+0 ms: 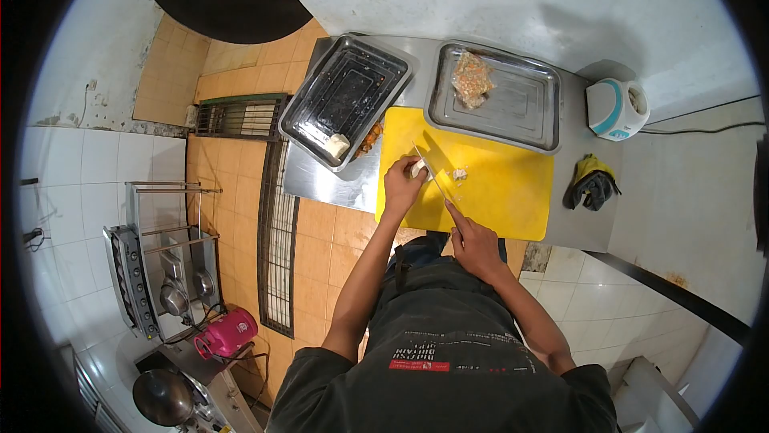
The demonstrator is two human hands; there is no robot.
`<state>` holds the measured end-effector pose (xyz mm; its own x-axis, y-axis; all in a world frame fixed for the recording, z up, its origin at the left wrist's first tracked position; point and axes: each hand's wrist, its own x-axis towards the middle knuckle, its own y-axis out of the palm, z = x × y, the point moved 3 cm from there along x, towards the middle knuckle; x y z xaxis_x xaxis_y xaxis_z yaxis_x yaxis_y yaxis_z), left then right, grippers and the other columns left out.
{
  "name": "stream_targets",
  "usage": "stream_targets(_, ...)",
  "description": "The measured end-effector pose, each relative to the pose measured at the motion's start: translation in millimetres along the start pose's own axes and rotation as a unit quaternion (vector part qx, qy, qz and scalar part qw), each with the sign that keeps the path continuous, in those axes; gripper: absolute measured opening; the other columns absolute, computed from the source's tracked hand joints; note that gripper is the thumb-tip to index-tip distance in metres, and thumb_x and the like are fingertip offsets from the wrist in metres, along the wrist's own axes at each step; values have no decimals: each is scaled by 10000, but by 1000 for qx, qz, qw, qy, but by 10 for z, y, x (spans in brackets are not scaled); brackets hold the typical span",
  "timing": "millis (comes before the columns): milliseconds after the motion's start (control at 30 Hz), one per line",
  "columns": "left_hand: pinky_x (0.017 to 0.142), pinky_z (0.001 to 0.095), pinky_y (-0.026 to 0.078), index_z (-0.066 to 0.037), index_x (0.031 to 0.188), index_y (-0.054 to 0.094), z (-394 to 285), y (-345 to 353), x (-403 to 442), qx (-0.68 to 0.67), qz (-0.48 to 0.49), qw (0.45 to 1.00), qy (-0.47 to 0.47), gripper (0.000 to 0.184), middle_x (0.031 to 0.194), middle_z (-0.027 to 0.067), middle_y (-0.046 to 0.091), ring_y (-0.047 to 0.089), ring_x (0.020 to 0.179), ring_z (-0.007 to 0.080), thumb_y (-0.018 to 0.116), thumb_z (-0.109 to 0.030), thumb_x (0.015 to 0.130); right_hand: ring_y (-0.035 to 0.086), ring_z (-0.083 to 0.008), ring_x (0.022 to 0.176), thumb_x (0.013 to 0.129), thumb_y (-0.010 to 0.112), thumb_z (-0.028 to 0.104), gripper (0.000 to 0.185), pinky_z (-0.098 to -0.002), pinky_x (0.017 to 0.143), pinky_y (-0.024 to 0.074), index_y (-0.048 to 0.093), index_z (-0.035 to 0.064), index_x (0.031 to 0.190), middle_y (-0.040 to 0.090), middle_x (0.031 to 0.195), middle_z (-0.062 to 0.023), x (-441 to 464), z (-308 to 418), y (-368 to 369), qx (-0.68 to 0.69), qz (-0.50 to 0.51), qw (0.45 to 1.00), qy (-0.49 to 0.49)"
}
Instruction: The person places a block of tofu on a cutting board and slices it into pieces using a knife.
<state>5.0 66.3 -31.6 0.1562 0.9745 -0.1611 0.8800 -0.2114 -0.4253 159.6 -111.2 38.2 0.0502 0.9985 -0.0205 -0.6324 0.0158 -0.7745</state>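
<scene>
My left hand (403,183) is closed around a small white piece of food (417,167) on the yellow cutting board (505,193). My right hand (476,247) grips a knife (435,177) by its handle, its blade slanting across the board beside the white piece and my left fingertips. Just right of the blade lie small white chopped bits (459,174). A larger white block (336,145) sits in the near corner of the left metal tray (292,116). What kind of food the white pieces are, I cannot make out.
Behind the board, a second metal tray (513,139) holds a bag of orange and white bits (473,80). Brownish-orange pieces (370,138) lie by the left tray. Rightward are a white appliance (615,110) and a yellow-black cloth item (591,183). A pink gas cylinder (229,331) stands lower left.
</scene>
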Motion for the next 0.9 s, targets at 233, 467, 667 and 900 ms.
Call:
stream_targets(233,950,379,590,7,1165,761,38,10,15,6,4,1000,0,376,1100,204,788,773,1029,311,837,-189,854,692,-366,705,982,625,137,673,-501,658,567,473,210,1634,679,827,-161,4,-5,7,5,-1,1000,0)
stream_targets(467,952,378,590,7,1169,760,55,13,20,-1,5,1000,-2,373,1098,202,788,773,1026,311,834,-187,859,697,-367,711,988,622,147,661,-503,665,573,479,212,1630,684,833,-165,19,12,-10,1,10,1000,9)
stream_targets(667,934,372,589,10,1166,758,16,-3,12,8,3,1000,4,369,1085,196,790,774,1008,300,833,-187,863,703,-369,717,990,621,151,655,-508,675,580,482,219,1627,690,840,-170,35,10,-6,3,13,1000,12)
stream_targets(900,925,365,589,15,1156,758,42,9,21,-9,6,1000,-4,362,1068,198,792,776,994,292,831,-185,864,707,-372,725,990,621,150,657,-507,683,585,480,220,1628,695,846,-172,45,1,-2,5,12,1000,10)
